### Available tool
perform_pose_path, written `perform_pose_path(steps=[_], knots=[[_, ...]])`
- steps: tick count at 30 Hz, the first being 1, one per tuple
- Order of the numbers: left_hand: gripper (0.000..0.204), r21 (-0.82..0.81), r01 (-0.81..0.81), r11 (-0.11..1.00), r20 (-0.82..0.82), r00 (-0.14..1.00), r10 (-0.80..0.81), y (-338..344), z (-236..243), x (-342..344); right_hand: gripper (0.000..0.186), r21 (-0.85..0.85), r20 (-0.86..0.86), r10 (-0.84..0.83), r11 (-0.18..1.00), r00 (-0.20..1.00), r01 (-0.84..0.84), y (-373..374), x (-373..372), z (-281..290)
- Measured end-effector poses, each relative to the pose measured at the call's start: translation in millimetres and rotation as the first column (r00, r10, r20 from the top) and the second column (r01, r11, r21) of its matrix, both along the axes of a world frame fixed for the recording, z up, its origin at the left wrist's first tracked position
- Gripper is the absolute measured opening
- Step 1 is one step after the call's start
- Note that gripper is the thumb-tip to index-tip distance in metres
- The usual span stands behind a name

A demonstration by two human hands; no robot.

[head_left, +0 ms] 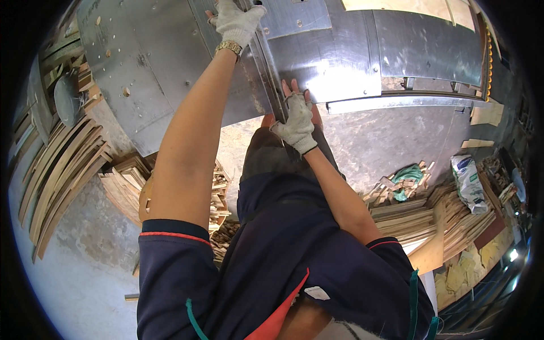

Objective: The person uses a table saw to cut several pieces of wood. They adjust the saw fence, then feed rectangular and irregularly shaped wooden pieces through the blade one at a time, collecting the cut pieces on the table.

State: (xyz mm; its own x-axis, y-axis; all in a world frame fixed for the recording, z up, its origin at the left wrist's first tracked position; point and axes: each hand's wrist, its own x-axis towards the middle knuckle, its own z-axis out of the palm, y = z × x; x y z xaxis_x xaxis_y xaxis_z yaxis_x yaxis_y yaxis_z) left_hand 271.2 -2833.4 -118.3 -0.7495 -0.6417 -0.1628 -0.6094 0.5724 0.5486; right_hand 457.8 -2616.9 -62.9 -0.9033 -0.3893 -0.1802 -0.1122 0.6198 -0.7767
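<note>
Metal guide bar in the head view, at twelve o'clock, lying lengthwise over the steel machine table, near end pointing toward the body. Left hand, gloved, on the farther stretch of the bar between eleven and twelve o'clock, fingers partly cut off by the upper edge; cannot tell whether grasping or merely resting. Right hand, likewise gloved, at one o'clock over the near end, fingers stretched forward on the right side, thumb to the left; not clenched into a fist, but cannot tell how firmly closed on the metal. Best to steady the bar at both places at once, spread pressure evenly, check for an even seat along the whole length, and mind bare fingertips and the gold-toned wristwatch against hard edges. Beneath, grey sheet steel with holes, scratches and dull streaks toward eleven o'clock, brightly reflecting toward one; along the front edge at two o'clock, a pale metal rail. Farther out, concrete floor at two o'clock, curved wooden strips at nine, a white sack and green cloth at three, stacked planks between three and four.
</note>
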Motion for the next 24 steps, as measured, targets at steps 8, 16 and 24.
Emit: perform_pose_path(steps=[8,16,24], knots=[[0.11,0.005,-0.026,1.0,0.004,1.0,0.026,-0.6,1.0,-1.0,0.096,0.001,0.032,0.012,1.0,0.999,-0.012,1.6,1.4,-1.9],[0.108,0.031,-0.036,0.999,-0.002,0.999,0.036,0.1,1.4,-0.3,0.1,0.042,0.059,0.02,0.999,0.998,-0.022,2.5,2.3,-0.9],[0.106,0.011,-0.006,1.0,-0.023,1.0,0.006,-0.4,0.5,0.0,0.102,0.03,0.07,0.021,0.999,0.997,-0.023,3.3,2.6,-4.4]])
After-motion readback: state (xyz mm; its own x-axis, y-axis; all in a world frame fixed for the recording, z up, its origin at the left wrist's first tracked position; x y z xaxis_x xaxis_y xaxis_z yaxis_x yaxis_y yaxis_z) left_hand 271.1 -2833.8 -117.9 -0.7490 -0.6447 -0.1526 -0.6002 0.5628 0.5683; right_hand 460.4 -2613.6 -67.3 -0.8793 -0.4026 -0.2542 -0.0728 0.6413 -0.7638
